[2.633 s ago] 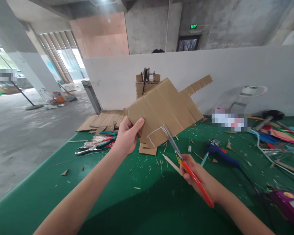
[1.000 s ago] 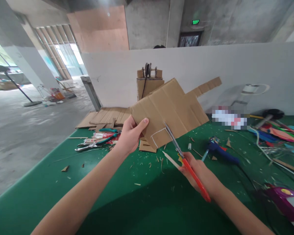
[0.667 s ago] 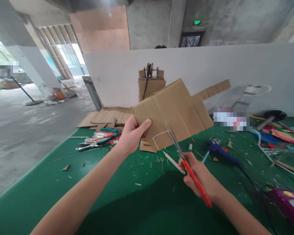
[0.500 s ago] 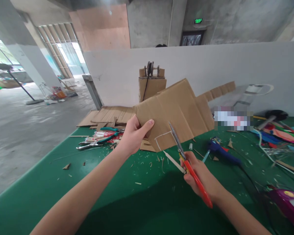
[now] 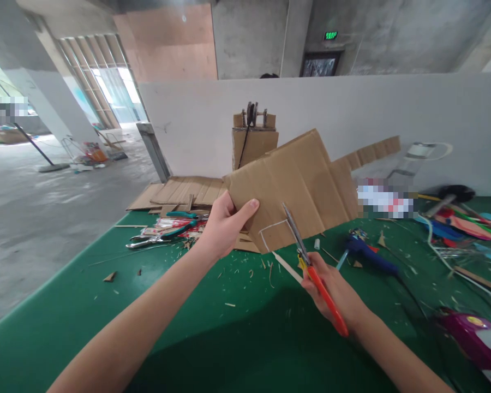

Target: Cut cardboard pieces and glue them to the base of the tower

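Here the cardboard sheet (image 5: 294,185) is held up in the air above the green desk (image 5: 65,322), tilted, with a long narrow strip of it sticking out toward the upper right. A small rectangle is drawn in white near its lower edge. The left hand (image 5: 225,226) is closed on the sheet's lower left corner, thumb on the near face and the other fingers hidden behind it. The right hand (image 5: 331,289) is wrapped around the red handles of a pair of scissors (image 5: 309,262); the metal blades point up and to the left and lie along the right side of the white rectangle, at the sheet's bottom edge. How far apart the blades stand cannot be told. A thin white stick (image 5: 286,266) lies just under the scissors, touching the desk.

Behind the sheet, a tall cardboard box (image 5: 251,143) stands against the white partition wall (image 5: 433,109), with dark tools poking out of its top. Flat cardboard pieces (image 5: 180,194) are stacked on the desk's far left corner. Pliers with teal grips (image 5: 163,236) lie near the left hand, among small cardboard scraps. To the right of the scissors lies a blue glue gun (image 5: 368,254) with its black cord, and further right a heap of coloured sticks and wires (image 5: 462,224). A purple object (image 5: 470,335) sits at the desk's near right edge.
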The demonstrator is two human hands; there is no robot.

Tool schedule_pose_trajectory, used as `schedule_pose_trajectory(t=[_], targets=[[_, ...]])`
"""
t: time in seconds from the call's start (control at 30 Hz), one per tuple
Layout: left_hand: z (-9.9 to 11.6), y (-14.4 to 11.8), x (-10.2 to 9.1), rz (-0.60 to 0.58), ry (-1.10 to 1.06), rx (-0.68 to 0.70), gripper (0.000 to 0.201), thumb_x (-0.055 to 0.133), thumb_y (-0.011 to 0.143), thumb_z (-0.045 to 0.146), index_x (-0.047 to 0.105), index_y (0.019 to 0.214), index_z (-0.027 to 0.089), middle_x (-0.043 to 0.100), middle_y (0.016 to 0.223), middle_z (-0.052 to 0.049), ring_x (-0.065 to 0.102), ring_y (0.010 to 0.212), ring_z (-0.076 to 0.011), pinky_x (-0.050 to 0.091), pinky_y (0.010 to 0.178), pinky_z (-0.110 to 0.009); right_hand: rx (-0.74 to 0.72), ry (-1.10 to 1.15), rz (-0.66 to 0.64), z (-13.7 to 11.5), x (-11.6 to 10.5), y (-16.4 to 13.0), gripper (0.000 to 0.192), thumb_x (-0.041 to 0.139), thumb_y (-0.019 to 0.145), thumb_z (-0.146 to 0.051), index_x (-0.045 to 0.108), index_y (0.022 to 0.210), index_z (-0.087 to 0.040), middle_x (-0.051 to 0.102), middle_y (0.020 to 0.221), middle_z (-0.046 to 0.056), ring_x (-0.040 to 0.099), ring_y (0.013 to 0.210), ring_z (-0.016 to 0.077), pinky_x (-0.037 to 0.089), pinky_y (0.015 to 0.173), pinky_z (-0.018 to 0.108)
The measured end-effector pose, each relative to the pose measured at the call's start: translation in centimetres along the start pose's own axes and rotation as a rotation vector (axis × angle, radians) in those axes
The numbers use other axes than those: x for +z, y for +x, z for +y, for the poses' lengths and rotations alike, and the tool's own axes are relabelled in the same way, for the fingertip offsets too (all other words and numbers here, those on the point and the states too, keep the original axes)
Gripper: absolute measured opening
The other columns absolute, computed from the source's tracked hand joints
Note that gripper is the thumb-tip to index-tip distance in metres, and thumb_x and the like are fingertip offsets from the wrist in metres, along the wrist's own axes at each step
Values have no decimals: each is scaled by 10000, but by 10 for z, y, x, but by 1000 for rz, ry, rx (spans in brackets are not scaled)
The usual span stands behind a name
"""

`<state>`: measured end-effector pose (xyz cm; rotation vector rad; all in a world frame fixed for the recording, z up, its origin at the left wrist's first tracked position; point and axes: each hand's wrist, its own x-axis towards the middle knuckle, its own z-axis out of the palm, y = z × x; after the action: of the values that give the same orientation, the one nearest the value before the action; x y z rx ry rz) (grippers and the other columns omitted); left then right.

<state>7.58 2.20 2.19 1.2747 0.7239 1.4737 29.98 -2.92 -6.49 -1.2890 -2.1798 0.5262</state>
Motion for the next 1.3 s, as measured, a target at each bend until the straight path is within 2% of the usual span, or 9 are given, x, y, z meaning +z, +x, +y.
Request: schedule_pose_trajectory(t=[0.23, 0.5, 0.7, 0.83, 0.93, 1.0, 1.07, 1.2, 1.3], targets=[[-1, 0, -2, -23, -8, 25, 301, 697, 741, 316, 591, 982, 170, 685, 964, -74, 638, 926, -222, 537, 712, -301, -4, -10, 17, 0, 2, 2, 214, 353, 905, -434, 345, 923, -221, 556, 651, 6, 517, 527, 169, 379, 508, 285], [-4, 2, -6, -12, -7, 2, 291, 709, 730, 314, 605, 962, 172, 687, 952, -81, 652, 883, -231, 554, 673, -312, 6, 42, 0, 3, 3, 3, 274, 389, 877, -488, 326, 929, -227, 498, 636, -31, 470, 523, 146, 346, 513, 272], [30, 13, -25, 28, 27, 102, 486, 769, 652, 294, 603, 1102, 214, 674, 1014, -84, 655, 938, -262, 557, 766, -355, -32, 93, -68, 7, -3, 2, 248, 467, 821, -416, 332, 923, -234, 490, 715, -19, 438, 573, 137, 348, 550, 276], [58, 16, -44, -129, 187, -55, 563, 802, 591, 248, 624, 1119, 166, 690, 941, -115, 674, 870, -289, 572, 698, -363, 1, 43, -130, 0, -6, 1, 318, 577, 763, -377, 354, 944, -240, 496, 746, -20, 442, 600, 143, 357, 571, 277], [61, 15, -54, -255, 365, -157, 436, 812, 534, 142, 691, 952, 161, 701, 852, -86, 677, 788, -278, 578, 588, -318, 16, 19, -179, -7, -9, 0, 400, 646, 722, -410, 392, 977, -235, 515, 809, 0, 460, 625, 149, 359, 574, 276], [59, 14, -58, -276, 360, -150, 371, 810, 527, 117, 701, 878, 164, 700, 803, -72, 672, 778, -280, 580, 577, -320, 19, 36, -196, -7, -12, -1, 447, 643, 725, -404, 401, 1057, -229, 531, 887, 27, 488, 674, 165, 381, 606, 294], [58, 15, -62, -219, 271, -100, 360, 810, 551, 144, 696, 891, 165, 698, 806, -76, 670, 805, -285, 586, 624, -344, 0, 91, -201, -3, -15, -2, 503, 610, 746, -404, 378, 1153, -220, 531, 945, 51, 505, 719, 181, 406, 643, 320], [59, 21, -69, 13, 102, 162, 362, 782, 636, 245, 665, 974, 189, 690, 933, -81, 657, 910, -267, 568, 770, -389, -53, 207, -161, 7, -18, -3, 514, 493, 804, -503, 374, 1199, -197, 528, 955, 80, 518, 766, 207, 437, 661, 345], [55, 23, -62, 92, 46, 256, 371, 780, 631, 222, 644, 976, 202, 687, 964, -65, 652, 929, -255, 551, 815, -412, -41, 269, -119, 7, -14, -4, 509, 427, 836, -548, 357, 1213, -212, 526, 953, 73, 518, 746, 196, 450, 648, 339]])
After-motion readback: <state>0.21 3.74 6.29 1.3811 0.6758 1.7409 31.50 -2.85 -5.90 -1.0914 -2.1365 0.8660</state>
